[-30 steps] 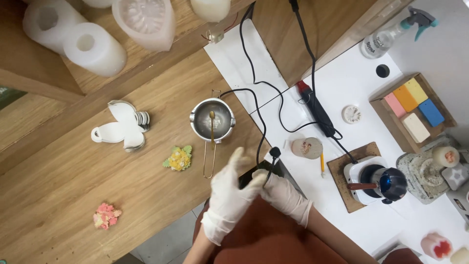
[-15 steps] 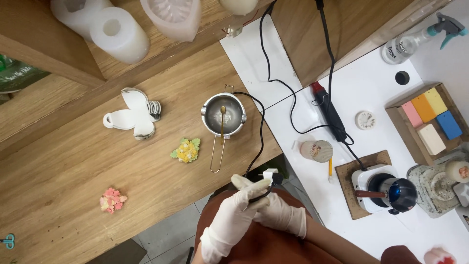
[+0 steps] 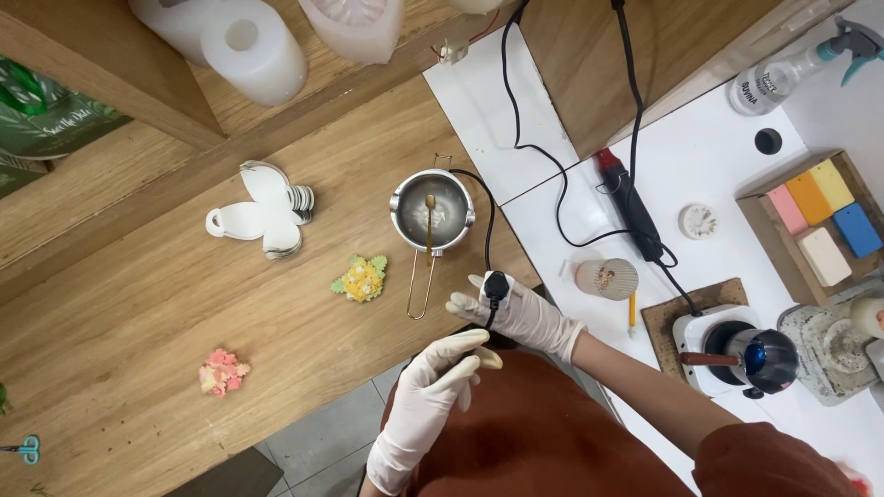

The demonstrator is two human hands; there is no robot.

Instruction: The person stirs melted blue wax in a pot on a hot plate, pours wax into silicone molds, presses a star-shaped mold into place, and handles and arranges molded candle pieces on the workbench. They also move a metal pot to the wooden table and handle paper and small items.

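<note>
Change: both gloved hands had lifted slightly toward the pot since the earlier frame.
Right hand [image 3: 520, 313]: pinched black plug [image 3: 495, 287], long axis pointing away, at wooden table [image 3: 138, 304] edge.
Left hand [image 3: 433, 387]: fingers curled, contents unclear.
Nearby: metal pot [image 3: 433, 213]; white counter [image 3: 700, 175] alongside.

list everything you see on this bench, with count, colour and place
metal pot: 1, silver, centre of the wooden top, spoon inside
flower pieces: 2, yellow-green near the pot, pink one lower left
white cutout stack: 1, white, left of the pot
white moulds: 2 or more, on the shelf at the top
heat tool: 1, red and black, on the white table
colour blocks: 5, pink, orange, yellow, blue, cream, in a box at right
spray bottle: 1, clear, top right
left hand: white glove, bottom centre
right hand: white glove, holding a black plug
</note>
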